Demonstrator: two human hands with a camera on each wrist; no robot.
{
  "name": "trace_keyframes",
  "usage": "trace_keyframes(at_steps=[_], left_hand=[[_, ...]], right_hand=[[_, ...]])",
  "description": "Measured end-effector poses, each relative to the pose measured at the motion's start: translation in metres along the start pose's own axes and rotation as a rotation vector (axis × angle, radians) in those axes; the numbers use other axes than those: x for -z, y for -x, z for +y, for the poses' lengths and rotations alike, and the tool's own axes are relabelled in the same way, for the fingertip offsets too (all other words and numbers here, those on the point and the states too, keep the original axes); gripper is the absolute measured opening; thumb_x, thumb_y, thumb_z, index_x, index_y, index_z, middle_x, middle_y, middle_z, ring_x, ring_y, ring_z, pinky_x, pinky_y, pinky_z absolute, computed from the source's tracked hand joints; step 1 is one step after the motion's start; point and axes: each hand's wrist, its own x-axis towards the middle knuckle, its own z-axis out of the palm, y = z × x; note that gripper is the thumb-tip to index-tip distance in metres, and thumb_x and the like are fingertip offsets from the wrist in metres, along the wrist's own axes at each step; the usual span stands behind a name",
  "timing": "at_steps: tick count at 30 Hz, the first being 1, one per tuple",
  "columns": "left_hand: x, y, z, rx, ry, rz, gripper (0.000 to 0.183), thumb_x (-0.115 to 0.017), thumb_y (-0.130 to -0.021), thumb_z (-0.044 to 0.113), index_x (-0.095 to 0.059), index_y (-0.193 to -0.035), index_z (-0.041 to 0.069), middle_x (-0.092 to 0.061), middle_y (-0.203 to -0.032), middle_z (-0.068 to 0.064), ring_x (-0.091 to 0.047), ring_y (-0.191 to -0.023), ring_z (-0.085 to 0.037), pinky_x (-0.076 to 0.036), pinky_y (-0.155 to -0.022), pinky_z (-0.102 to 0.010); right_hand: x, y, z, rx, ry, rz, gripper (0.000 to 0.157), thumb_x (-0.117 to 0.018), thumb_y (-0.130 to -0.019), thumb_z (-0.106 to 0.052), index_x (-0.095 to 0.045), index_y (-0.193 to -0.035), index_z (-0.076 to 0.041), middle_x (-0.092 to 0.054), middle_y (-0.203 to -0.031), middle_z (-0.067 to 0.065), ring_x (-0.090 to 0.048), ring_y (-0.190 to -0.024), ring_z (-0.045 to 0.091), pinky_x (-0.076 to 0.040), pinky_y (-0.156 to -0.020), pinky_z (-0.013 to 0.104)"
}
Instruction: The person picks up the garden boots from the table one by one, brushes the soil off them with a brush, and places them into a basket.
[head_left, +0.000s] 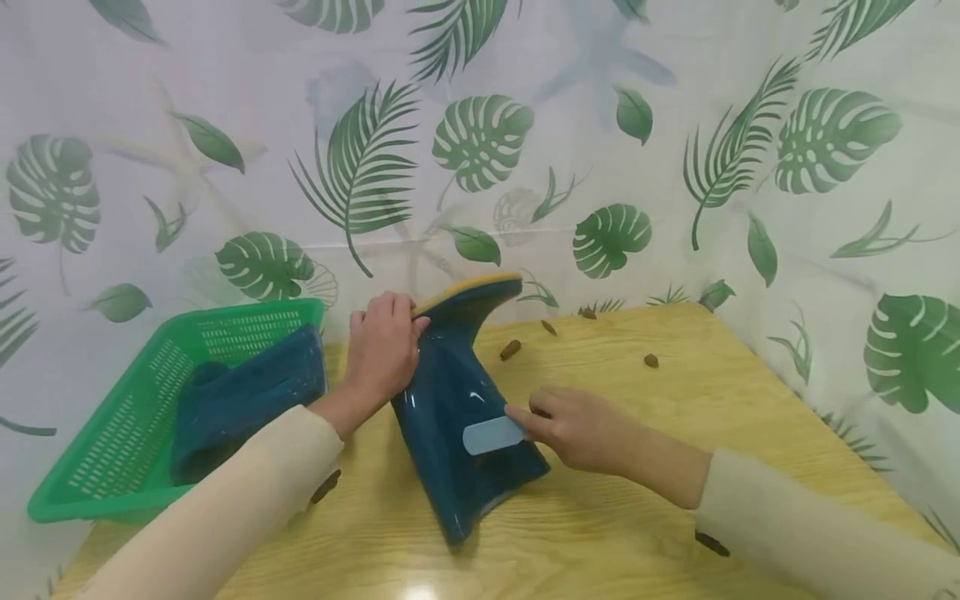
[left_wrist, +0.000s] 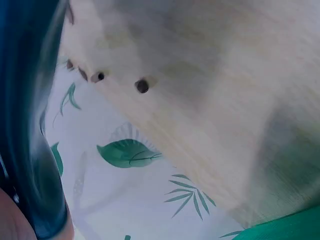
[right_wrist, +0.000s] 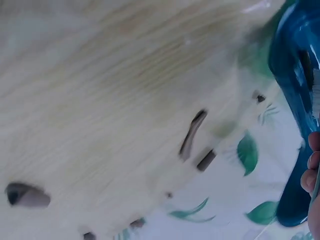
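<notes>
A glossy dark blue rubber boot [head_left: 438, 383] with a yellow-edged sole is held upside down over the table, its opening tilted down toward the front. My left hand [head_left: 384, 343] grips it near the sole. Between the fingers and thumb of my right hand [head_left: 581, 429] is a light blue brush [head_left: 491, 435], laid against the boot's shaft. Pale bristles of the brush [right_wrist: 316, 95] face the boot [right_wrist: 292, 65] in the right wrist view. Along the left edge of the left wrist view runs the boot's shiny side [left_wrist: 25, 100].
To the left, a green plastic basket [head_left: 105, 506] holds a second blue boot [head_left: 255, 387]. Several brown crumbs and small rolls, such as this brown piece [head_left: 511, 349], lie scattered over the wood-grain table [head_left: 622, 542]. A leaf-patterned cloth [head_left: 555, 50] hangs behind.
</notes>
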Motion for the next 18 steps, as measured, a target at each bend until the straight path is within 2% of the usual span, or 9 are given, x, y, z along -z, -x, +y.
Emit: trace_keyframes(at_steps=[4,7,10,13,16,18], left_hand=[[0.004,-0.013,-0.004,0.107,0.022,0.027,0.026,-0.050,-0.105,0.029,-0.053,-0.108,0.003,-0.054,-0.101,-0.015,-0.049,-0.093,-0.033,-0.036,-0.080,-0.049],[0.011,-0.020,-0.009,0.160,0.027,0.072,0.026,-0.051,-0.105,0.028,-0.052,-0.110,0.003,-0.053,-0.106,-0.017,-0.048,-0.096,-0.035,-0.035,-0.082,-0.053],[0.020,-0.024,-0.016,0.177,0.026,0.122,0.026,-0.052,-0.104,0.027,-0.053,-0.110,0.002,-0.052,-0.106,-0.018,-0.048,-0.097,-0.037,-0.034,-0.083,-0.055],[0.030,-0.027,-0.022,0.166,0.025,0.156,0.027,-0.051,-0.104,0.027,-0.054,-0.111,0.001,-0.051,-0.103,-0.018,-0.048,-0.096,-0.038,-0.033,-0.083,-0.056],[0.045,-0.029,-0.027,0.166,0.043,0.178,0.029,-0.052,-0.104,0.028,-0.054,-0.113,0.000,-0.050,-0.102,-0.018,-0.047,-0.097,-0.038,-0.030,-0.083,-0.056],[0.058,-0.031,-0.031,0.188,0.052,0.184,0.030,-0.052,-0.104,0.028,-0.055,-0.114,0.000,-0.050,-0.104,-0.018,-0.048,-0.099,-0.037,-0.031,-0.085,-0.057]], right_hand=[[0.003,0.009,0.012,-0.010,0.079,-0.081,0.045,-0.086,-0.076,-0.015,-0.071,-0.118,-0.006,-0.051,-0.079,0.002,-0.036,-0.065,0.010,-0.035,-0.056,0.020],[0.005,0.012,0.015,-0.013,0.124,-0.090,0.050,-0.088,-0.073,-0.017,-0.069,-0.118,-0.005,-0.050,-0.079,0.002,-0.035,-0.064,0.010,-0.035,-0.055,0.020],[0.006,0.011,0.013,-0.032,0.123,-0.044,0.043,-0.082,-0.081,-0.019,-0.068,-0.119,-0.004,-0.052,-0.080,0.003,-0.039,-0.064,0.011,-0.038,-0.055,0.021],[0.004,0.008,0.009,-0.039,0.092,0.005,0.031,-0.069,-0.093,-0.020,-0.068,-0.120,-0.002,-0.053,-0.080,0.004,-0.041,-0.065,0.012,-0.039,-0.055,0.021],[0.000,0.010,0.004,-0.046,0.052,0.015,0.031,-0.059,-0.101,-0.023,-0.069,-0.121,-0.001,-0.053,-0.080,0.004,-0.040,-0.065,0.012,-0.037,-0.055,0.019],[-0.002,0.018,0.003,-0.060,0.055,0.007,0.035,-0.050,-0.106,-0.027,-0.069,-0.121,-0.001,-0.055,-0.082,0.004,-0.042,-0.066,0.011,-0.039,-0.055,0.018]])
